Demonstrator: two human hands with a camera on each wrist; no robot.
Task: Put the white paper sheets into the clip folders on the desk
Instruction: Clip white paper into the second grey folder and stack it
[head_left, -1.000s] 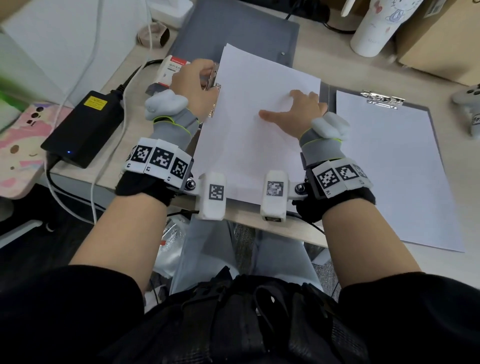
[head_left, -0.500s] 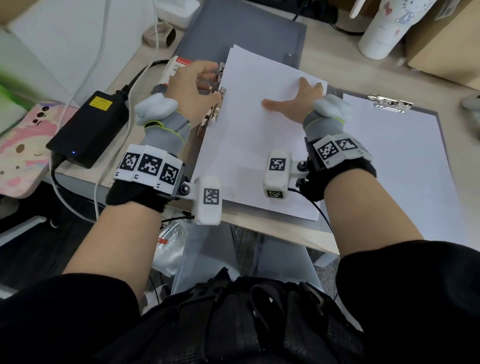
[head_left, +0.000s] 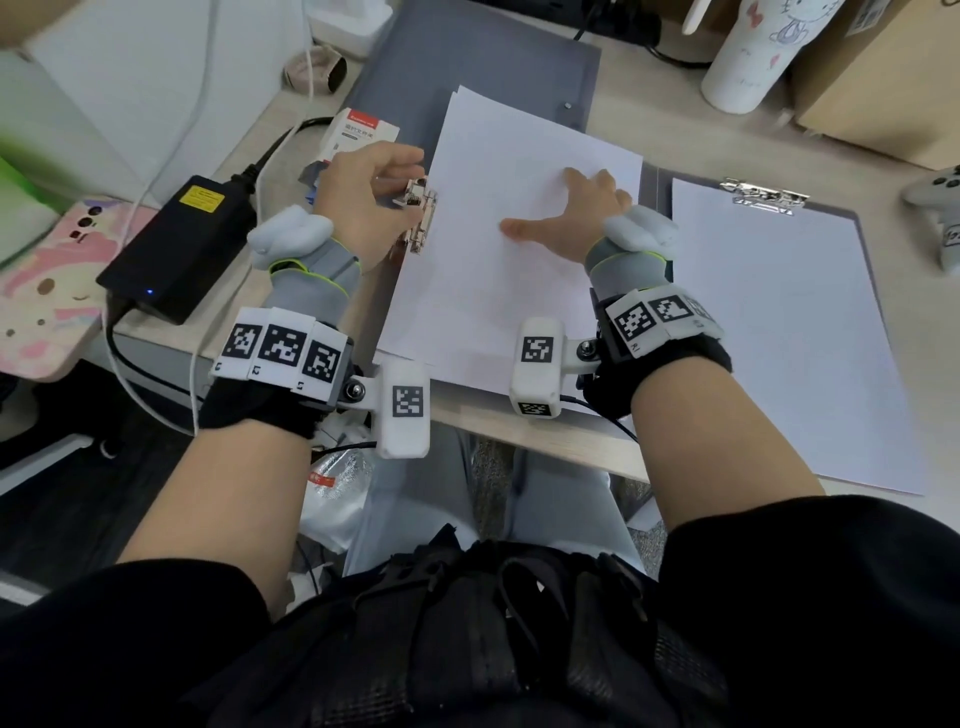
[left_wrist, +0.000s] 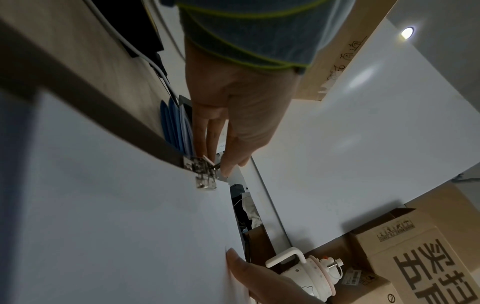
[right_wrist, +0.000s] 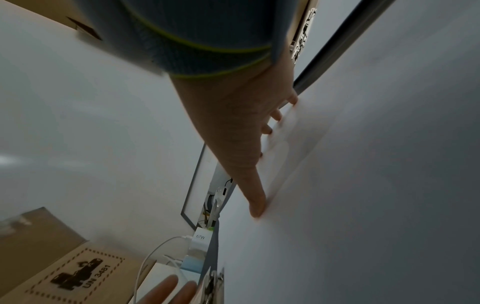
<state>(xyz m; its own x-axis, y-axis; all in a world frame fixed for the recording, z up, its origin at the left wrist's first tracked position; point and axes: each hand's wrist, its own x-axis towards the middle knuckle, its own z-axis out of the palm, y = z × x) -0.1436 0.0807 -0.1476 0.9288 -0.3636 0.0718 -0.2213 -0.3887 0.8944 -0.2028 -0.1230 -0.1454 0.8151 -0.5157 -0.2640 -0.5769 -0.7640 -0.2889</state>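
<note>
A stack of white paper sheets (head_left: 493, 270) lies on a grey clip folder (head_left: 647, 182) in front of me. At the sheets' left edge, my left hand (head_left: 408, 182) pinches the folder's metal clip (head_left: 420, 218). In the left wrist view the left hand (left_wrist: 221, 162) holds the clip (left_wrist: 205, 174) by its lever, and the clip's front plate lies over the edge of the paper (left_wrist: 103, 205). My right hand (head_left: 566, 208) lies flat on the sheets, fingers spread. The right wrist view shows that right hand (right_wrist: 270, 144) pressing the paper (right_wrist: 363, 185).
A second clip folder (head_left: 857, 228) holding white paper (head_left: 779, 338) under its clip (head_left: 763, 192) lies to the right. A closed grey folder (head_left: 467, 67) is behind. A black power brick (head_left: 182, 244), cables, a small box (head_left: 363, 130) and a white bottle (head_left: 753, 52) stand around.
The sheets have slid a little to the left under my right hand, toward the clip. My left hand has stayed on the clip.
</note>
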